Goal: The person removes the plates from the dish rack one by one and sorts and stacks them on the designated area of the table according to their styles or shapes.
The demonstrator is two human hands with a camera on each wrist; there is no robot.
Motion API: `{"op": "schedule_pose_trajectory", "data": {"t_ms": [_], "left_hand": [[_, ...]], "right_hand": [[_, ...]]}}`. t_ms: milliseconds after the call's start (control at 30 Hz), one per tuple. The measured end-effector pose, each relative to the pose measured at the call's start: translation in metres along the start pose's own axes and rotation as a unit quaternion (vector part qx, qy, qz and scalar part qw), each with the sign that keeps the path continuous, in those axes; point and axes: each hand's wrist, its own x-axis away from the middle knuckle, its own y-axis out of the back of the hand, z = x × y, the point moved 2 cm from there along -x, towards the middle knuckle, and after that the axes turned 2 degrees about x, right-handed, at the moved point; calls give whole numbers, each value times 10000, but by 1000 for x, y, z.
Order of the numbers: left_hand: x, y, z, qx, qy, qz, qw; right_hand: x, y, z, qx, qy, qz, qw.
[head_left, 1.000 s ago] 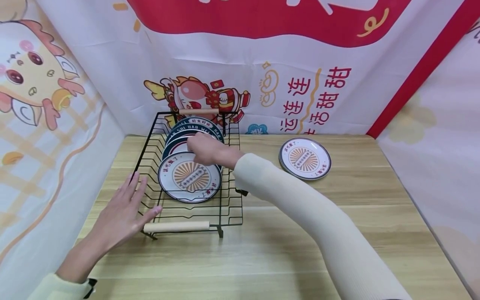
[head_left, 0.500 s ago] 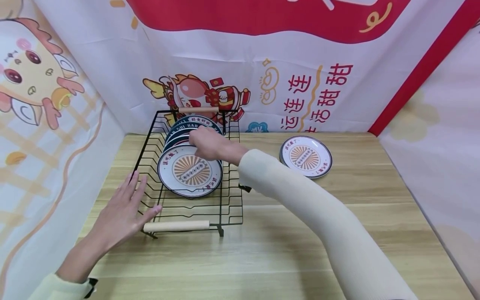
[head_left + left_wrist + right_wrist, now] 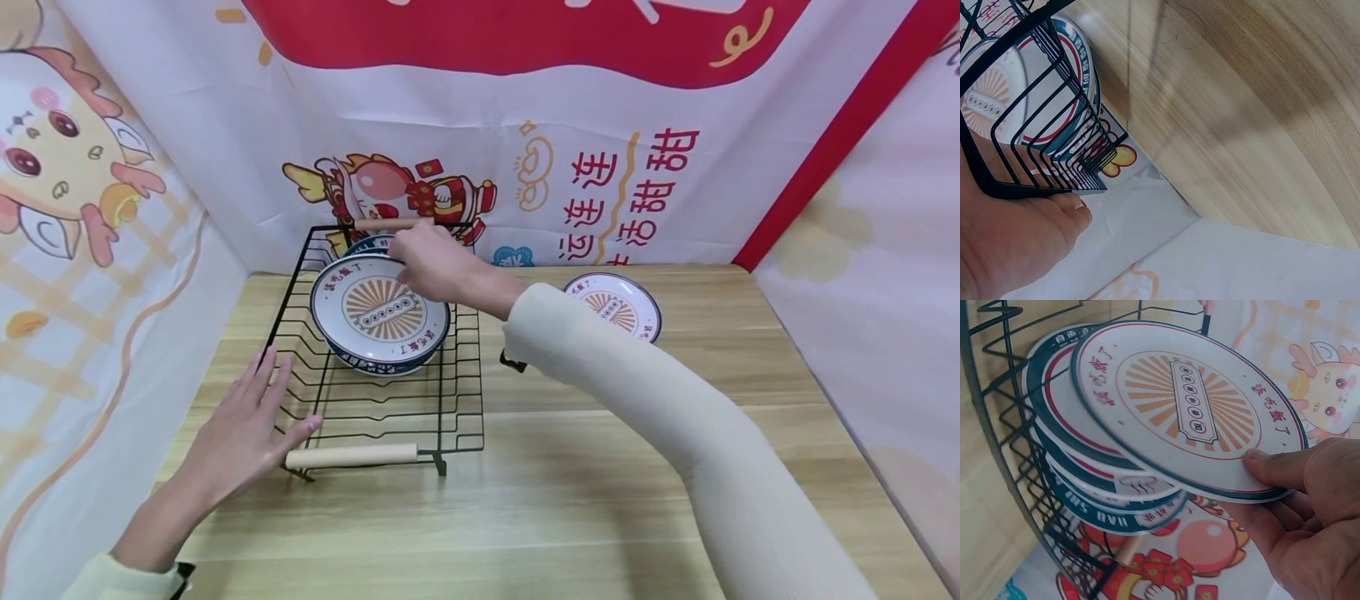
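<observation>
My right hand point(image 3: 437, 262) pinches a white plate point(image 3: 381, 308) with an orange sunburst by its rim. In the right wrist view, the thumb lies on the plate's face point(image 3: 1141, 419) and the fingers go beneath. The held plate is tilted over several teal-rimmed plates point(image 3: 1107, 512) standing in a black wire dish rack point(image 3: 291, 283). At the rack's near left corner, my left hand point(image 3: 243, 425) rests against the side with its fingers extended. The left wrist view shows that palm point(image 3: 1029, 244) beside the rack's dark edge bar. Parts of the racked plates are hidden.
To the right of the rack, similar white plates point(image 3: 618, 304) lie flat on the wooden table point(image 3: 600, 467), partly behind my right sleeve point(image 3: 637, 400). A pale wooden handle point(image 3: 352, 455) spans the rack's front. Printed cloths point(image 3: 450, 108) hang behind and at both sides.
The right hand has lifted the sunburst plate up and away from its place at the front of the row, tilting it more toward the camera. The left hand stays where it was.
</observation>
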Motion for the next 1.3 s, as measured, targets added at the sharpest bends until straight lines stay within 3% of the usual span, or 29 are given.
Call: {"op": "schedule_pose_trajectory", "data": {"t_ms": [400, 600, 933, 1300], "left_hand": [[2, -2, 9, -54, 20, -27, 10000], [-1, -4, 8, -23, -23, -2, 10000], [-3, -4, 6, -17, -84, -8, 10000], [-2, -4, 5, 28, -54, 66, 10000]], "right_hand": [[39, 35, -15, -506, 20, -704, 9962], [68, 51, -44, -743, -648, -802, 9919], [126, 77, -107, -288, -1376, -1258, 9820], [179, 82, -171, -606, -2390, -997, 9640]]}}
